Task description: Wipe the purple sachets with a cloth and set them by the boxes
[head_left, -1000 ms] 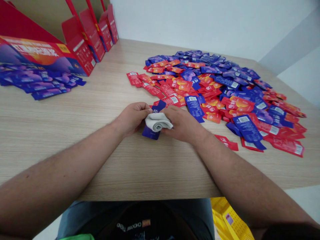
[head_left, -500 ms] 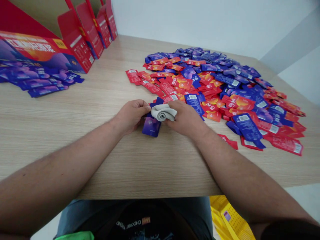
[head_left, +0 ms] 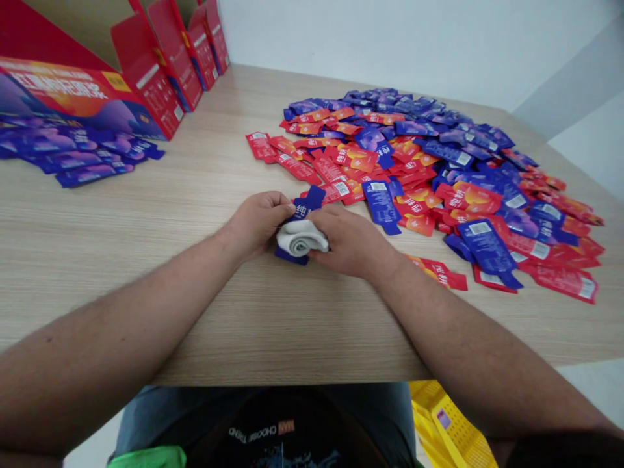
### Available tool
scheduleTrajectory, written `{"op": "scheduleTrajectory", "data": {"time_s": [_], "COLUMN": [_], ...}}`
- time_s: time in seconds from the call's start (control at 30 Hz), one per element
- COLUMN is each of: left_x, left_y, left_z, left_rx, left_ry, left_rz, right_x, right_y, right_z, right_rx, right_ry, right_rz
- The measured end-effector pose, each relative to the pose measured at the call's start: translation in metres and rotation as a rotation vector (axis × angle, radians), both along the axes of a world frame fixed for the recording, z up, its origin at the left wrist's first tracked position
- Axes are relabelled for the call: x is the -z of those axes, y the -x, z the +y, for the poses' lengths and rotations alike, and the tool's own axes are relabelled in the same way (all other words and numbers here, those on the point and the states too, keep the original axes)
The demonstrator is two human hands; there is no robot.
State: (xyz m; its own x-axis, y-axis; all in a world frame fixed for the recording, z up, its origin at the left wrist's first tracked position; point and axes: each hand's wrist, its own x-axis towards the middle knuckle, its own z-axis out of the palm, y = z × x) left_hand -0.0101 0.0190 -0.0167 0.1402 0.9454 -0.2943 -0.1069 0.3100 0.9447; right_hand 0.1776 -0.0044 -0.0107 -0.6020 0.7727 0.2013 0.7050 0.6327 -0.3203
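Fingers on both hands are curled shut: left hand (head_left: pixel 256 224) and right hand (head_left: pixel 348 246) grip a rolled grey cloth (head_left: pixel 301 238) on one blue sachet (head_left: pixel 308 205), just above the wooden table (head_left: pixel 146 312). Sachet heap (head_left: pixel 404 162) lies right, red and blue, too many to count. Four red cartons (head_left: pixel 168 65) stand back left, contents hidden; one yellow crate (head_left: pixel 451 426) sits below the table edge.
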Motion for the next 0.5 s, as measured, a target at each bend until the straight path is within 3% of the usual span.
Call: {"op": "scheduleTrajectory", "data": {"time_s": [0.1,0.27,0.4,0.5], "left_x": [-0.0001,-0.0008,0.0037,0.0082], "left_y": [0.0001,-0.0003,-0.0009,-0.0005], "left_z": [0.0001,0.0011,0.0036,0.0051], "left_rx": [0.002,-0.013,-0.006,0.010], "left_ry": [0.013,-0.014,-0.017,-0.036], "left_rz": [-0.048,0.060,-0.060,-0.090], "right_x": [0.0014,0.0022,0.0059,0.0065], "right_y": [-0.0008,0.0041,0.0028,-0.0002], "right_z": [0.0011,-0.0011,0.0024,0.0053], "right_rx": [0.142,-0.047,0.096,0.091], "right_ry": [-0.055,0.028,-0.022,-0.031], "right_rz": [0.062,0.010,0.070,0.045]}}
